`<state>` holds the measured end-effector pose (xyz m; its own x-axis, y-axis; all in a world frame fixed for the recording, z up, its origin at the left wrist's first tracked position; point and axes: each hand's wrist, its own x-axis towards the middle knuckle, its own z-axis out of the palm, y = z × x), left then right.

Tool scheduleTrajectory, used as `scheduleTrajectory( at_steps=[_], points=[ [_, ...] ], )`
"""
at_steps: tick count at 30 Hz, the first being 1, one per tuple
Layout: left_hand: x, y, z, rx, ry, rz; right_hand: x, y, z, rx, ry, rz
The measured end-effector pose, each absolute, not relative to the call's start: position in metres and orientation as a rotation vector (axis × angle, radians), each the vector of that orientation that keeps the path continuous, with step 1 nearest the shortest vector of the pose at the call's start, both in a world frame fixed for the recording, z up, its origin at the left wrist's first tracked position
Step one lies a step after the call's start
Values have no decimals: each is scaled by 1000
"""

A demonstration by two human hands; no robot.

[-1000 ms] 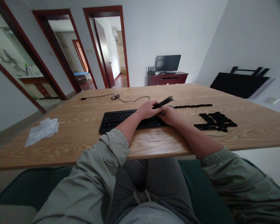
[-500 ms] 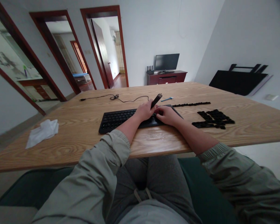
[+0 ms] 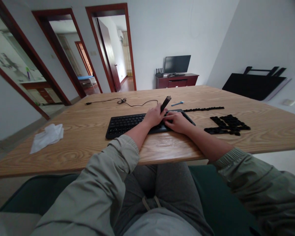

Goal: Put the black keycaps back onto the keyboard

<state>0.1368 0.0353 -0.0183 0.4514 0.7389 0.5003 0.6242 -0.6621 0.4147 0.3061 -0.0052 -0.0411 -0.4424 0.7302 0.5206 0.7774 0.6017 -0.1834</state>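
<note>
A black keyboard lies on the table in front of me. My left hand rests over its right half, closed around a black stick-like tool that slants upward, with a paler end at the top. What its lower end touches is hidden by my hand. Right beside it, my right hand lies over the keyboard's right end, fingers bent and drawn together at the keys. Whatever is between those fingertips is too small to see. Black keycaps sit to the right, in a long row and a cluster.
Behind the keyboard lies a small blue brush-like tool. A black cable runs left across the wooden table to its plug. White crumpled cloth or tissue lies at the left. A television stands on a far cabinet.
The whole view has shifted slightly with my head. My right fingers have moved a little over the keys; my left hand keeps its hold on the black tool.
</note>
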Motion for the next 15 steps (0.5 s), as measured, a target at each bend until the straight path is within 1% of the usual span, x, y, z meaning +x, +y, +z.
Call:
scheduleTrajectory(
  at_steps=[7, 15],
  points=[
    [136, 43, -23, 2441, 1175, 1098, 305, -4, -41, -1155, -2255, -104],
    [136, 42, -19, 2429, 1155, 1121, 306, -3, -42, -1136, -2235, -93]
  ],
)
